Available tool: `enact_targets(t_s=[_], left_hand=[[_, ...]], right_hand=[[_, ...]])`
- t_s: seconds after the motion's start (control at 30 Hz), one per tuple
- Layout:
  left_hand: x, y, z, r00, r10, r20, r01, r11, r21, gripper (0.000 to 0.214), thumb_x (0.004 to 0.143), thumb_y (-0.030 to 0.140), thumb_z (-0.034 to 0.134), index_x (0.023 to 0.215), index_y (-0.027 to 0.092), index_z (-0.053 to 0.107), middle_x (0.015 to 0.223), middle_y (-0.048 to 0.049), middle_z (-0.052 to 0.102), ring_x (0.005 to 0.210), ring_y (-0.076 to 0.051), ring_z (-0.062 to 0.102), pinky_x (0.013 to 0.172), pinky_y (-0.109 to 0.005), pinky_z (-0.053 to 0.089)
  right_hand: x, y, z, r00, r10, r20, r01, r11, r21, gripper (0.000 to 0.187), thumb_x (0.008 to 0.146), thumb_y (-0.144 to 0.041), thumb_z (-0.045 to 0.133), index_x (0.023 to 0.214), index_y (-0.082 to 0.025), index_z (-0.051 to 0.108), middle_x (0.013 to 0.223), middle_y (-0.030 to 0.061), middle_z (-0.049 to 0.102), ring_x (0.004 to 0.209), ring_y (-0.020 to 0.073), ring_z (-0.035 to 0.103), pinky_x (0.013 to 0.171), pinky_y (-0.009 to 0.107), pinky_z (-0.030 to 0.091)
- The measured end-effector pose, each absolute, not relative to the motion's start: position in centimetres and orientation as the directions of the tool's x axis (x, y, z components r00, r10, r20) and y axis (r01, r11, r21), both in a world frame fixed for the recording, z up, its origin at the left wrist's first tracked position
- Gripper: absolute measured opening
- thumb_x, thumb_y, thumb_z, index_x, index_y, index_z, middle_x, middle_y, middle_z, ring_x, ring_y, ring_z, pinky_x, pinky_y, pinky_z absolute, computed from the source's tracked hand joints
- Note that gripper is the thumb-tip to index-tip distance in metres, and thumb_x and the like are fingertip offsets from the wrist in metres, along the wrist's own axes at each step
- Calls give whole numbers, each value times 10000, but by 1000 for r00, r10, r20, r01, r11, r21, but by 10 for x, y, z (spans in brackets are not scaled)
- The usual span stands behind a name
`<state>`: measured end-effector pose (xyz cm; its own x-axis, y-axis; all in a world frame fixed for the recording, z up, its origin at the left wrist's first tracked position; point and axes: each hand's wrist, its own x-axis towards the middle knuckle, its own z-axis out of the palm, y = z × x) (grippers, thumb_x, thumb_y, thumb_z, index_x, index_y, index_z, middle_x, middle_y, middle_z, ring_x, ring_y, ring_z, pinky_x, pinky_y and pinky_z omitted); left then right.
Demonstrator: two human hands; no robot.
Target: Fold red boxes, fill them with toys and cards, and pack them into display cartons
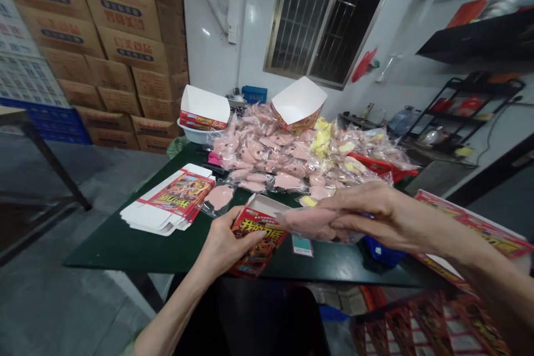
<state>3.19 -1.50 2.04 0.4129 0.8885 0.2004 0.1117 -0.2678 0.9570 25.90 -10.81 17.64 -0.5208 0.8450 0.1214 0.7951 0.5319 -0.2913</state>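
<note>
Left grip [227, 242]: wrapped around printed carton [258, 239]
Right grip [367, 217]: pinching bagged pink item [311, 224]
Desk [125, 250]: bagged pink pile [267, 158], flat cartons [167, 206]

Thin, bare forearms lead to an uncovered left hand [229, 239] and right hand [367, 217]. A soft olive-green cloth sleeve [130, 348] shows at the lower edge of the view, around the left arm, near what seems to be plain black clothing [250, 322].

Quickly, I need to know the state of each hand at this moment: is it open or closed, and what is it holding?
Left hand: closed, holding a printed red cardboard box.
Right hand: closed, holding a pink item in clear plastic.
</note>
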Motion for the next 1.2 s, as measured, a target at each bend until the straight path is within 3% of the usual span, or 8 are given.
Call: enact_targets(t_s=[0.2,0.37,0.47,0.63,0.8,1.0,1.1,1.2], left_hand=[[30,-23,24,537,788,303,103,-417,903,352,684,296,702,1003,174,618,837,0,704,736,-159,639,671,-249,510],[34,-26,27,570,731,375,115,-523,845,369,688,328,706,1017,178,628,819,7,688,703,-145,602,653,-235,473],[38,-26,29,563,723,400,123,-552,825,330,698,320,696,983,164,641,791,5,676,667,-137,576,618,-228,451],[41,-24,23,534,745,401,90,-521,849,249,687,312,702,866,146,652,716,12,645,630,-128,550,589,-221,435],[33,-21,16,495,810,314,-67,-324,944,291,645,319,743,858,143,651,739,1,664,655,-136,584,611,-228,481],[31,-19,13,370,910,186,-188,-122,975,304,617,333,771,812,135,646,704,-17,693,609,-150,627,590,-256,532],[34,-21,7,370,918,145,-253,-50,966,320,635,356,761,835,136,642,746,-40,713,642,-178,655,613,-295,558],[37,-23,1,382,909,168,-239,-78,968,305,631,349,766,814,140,639,730,-33,707,640,-172,651,605,-282,555]], right_hand=[[248,-98,183,-418,908,-25,908,418,17,227,900,-269,449,800,-187,635,600,-6,618,530,96,528,526,222,325],[221,-90,189,-339,930,-140,862,367,349,114,752,-150,558,657,-191,606,582,3,609,524,120,518,488,246,216],[195,-90,190,-316,943,-106,822,328,465,85,729,-106,569,743,-174,617,568,23,602,503,138,508,475,260,191],[171,-87,176,-561,826,47,737,473,483,174,776,-94,527,938,-146,567,596,30,612,501,144,501,482,269,211],[179,-75,179,-609,791,64,746,544,384,317,838,-172,508,1155,-182,517,853,45,669,719,159,578,599,258,357],[191,-88,186,-522,741,421,831,332,447,692,765,-394,655,1358,-208,351,1236,144,516,1066,321,513,814,436,448],[199,-89,168,-444,733,516,887,277,369,699,780,-307,653,1377,-204,304,1211,150,511,1037,305,529,778,418,486],[203,-82,147,-437,745,504,899,347,267,550,795,-178,616,1298,-164,395,1093,133,542,935,251,564,715,362,511]])
